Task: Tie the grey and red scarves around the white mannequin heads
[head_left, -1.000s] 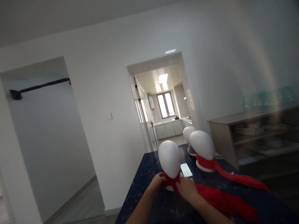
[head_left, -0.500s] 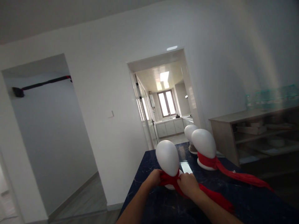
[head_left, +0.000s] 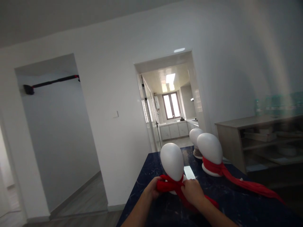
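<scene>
Walls point(head_left: 104, 104), plain white, are standing behind a dark blue table point(head_left: 139, 183). A wooden cabinet point(head_left: 229, 142) is standing off to the right. On the table, a nearer white mannequin head point(head_left: 172, 160) is leaning slightly in view, with a red scarf point(head_left: 167, 186) circling its neck; two more mannequin heads point(head_left: 210, 148) are sitting behind it to the right. The left hand point(head_left: 152, 188) is holding a bunched fold left of the neck, fingers curled closed around it. The right hand point(head_left: 193, 191) is gripping cloth at the neck's right side, its fingers folded in, tips hidden. A bright flat rectangle point(head_left: 189, 172) is lying just beyond the right hand.
</scene>
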`<state>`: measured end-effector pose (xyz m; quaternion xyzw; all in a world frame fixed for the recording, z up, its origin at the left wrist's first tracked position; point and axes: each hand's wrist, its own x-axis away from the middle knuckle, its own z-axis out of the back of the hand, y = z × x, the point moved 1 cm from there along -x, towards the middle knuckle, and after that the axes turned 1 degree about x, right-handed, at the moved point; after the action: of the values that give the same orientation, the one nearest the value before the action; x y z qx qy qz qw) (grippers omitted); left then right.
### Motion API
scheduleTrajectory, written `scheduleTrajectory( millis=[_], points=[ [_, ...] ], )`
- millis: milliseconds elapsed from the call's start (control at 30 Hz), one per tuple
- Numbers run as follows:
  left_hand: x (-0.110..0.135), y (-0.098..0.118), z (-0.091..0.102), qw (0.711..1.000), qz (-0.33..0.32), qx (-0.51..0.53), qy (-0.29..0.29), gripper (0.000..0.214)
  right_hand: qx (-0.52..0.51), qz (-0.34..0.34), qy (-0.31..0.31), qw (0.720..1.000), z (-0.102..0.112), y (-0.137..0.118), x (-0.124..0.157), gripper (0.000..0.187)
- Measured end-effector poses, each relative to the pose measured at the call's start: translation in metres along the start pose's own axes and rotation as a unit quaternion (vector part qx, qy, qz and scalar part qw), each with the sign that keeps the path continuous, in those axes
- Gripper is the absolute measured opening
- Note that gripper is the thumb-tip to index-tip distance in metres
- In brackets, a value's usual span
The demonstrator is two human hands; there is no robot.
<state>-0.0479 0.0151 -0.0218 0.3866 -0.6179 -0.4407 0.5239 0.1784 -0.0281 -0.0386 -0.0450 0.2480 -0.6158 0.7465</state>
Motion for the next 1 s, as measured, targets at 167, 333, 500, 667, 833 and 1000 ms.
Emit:
scheduleTrajectory(
  millis=[167,333,500,667,833,1000],
  points=[
    [0.013,0.035,0.038,0.960,-0.038,-0.278,0.015,0.010,0.001,0.011,-0.015,1.000,-0.002,0.004,0.000,0.035],
    [0.012,0.062,0.067,0.887,-0.145,-0.435,0.054,0.020,0.005,0.021,-0.016,1.000,-0.006,0.000,0.002,0.035],
    [0.010,0.050,0.070,0.873,-0.194,-0.431,0.118,0.009,0.016,0.021,-0.008,1.000,-0.011,-0.004,0.004,0.035],
    [0.003,0.011,0.044,0.909,-0.170,-0.356,0.137,0.024,0.023,0.022,0.000,0.999,-0.013,-0.006,0.008,0.036],
    [-0.002,0.012,0.046,0.911,-0.135,-0.370,0.126,0.021,0.031,0.028,-0.004,0.999,-0.014,-0.005,0.008,0.035],
    [0.007,0.060,0.084,0.871,-0.172,-0.439,0.141,0.009,0.038,0.024,-0.012,0.999,-0.015,-0.005,0.005,0.036]
  ],
)
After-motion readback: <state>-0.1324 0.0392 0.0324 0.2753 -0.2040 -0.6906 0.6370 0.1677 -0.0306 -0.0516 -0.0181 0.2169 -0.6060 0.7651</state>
